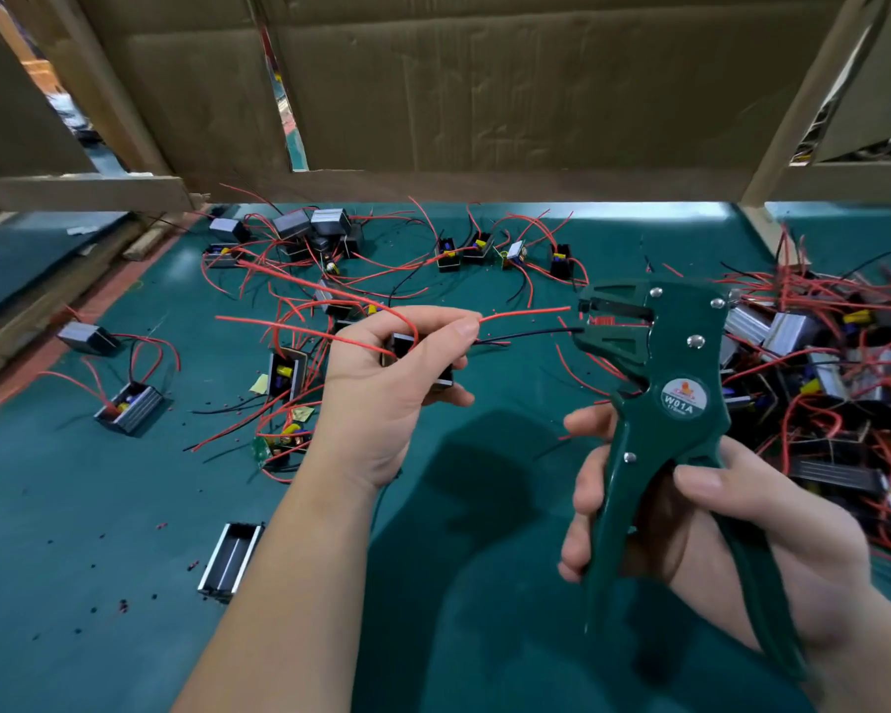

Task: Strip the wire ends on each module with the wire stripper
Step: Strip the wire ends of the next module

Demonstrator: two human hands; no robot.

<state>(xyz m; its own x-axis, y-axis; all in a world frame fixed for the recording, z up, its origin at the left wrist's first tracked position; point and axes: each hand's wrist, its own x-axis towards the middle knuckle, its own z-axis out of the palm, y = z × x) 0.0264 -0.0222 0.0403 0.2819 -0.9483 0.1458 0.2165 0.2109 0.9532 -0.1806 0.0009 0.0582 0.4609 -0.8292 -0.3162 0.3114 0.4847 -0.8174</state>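
My left hand (pixel 402 373) grips a small black module (pixel 399 347) and pinches its red wire (pixel 525 314) and black wire (pixel 531 332) so both point right. My right hand (pixel 731 527) holds the handles of a dark green wire stripper (pixel 654 383), upright, with its jaws facing left. The black wire's end reaches the stripper's jaws (pixel 595 321); the red wire's tip stops just short of them, slightly above.
A tangled heap of modules with red and black wires (pixel 834 362) lies at the right. More modules (pixel 299 234) are scattered across the green mat (pixel 73 532) at the back and left. An empty metal casing (pixel 231 560) lies near my left forearm. Cardboard walls (pixel 484 84) stand behind.
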